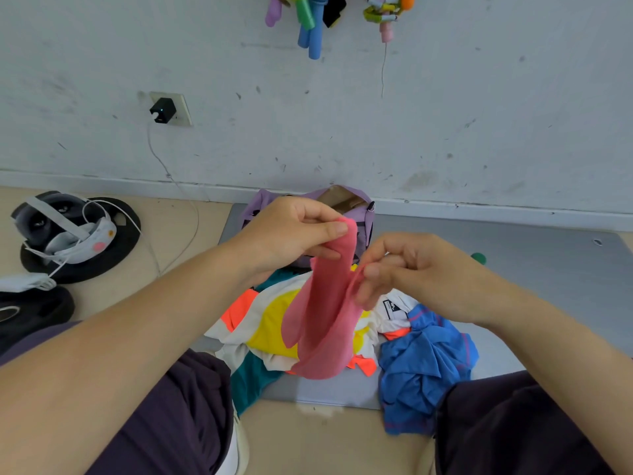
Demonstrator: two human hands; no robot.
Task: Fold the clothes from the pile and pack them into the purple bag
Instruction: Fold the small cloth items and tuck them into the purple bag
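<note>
Pink and thin, a small stretchy garment (pixel 320 313) is hanging between two bare hands above the clothes pile (pixel 308 323) on a grey mat (pixel 531 269). The left hand (pixel 291 231) is pinching its top edge between thumb and fingers, holding it highest, just in front of the purple bag (pixel 363 207). The right hand (pixel 404 265) is pinching the other upper edge a little lower and to the right, fingers curled in on the cloth. From those two grips the garment's long axis is running downward and toward the person, its lower end touching the pile. Both hands are already on it, so the coming fold appears to depend on bringing the two held edges together or laying the piece flat.

The fabric is looking sheer, doubled on itself in soft vertical folds, limp rather than stiff. Beneath it a white top with yellow, orange and teal patches is lying crumpled, and a blue garment (pixel 424 365) is bunched just beside it on the right. The bag is standing open against the wall, beyond the pile.
</note>
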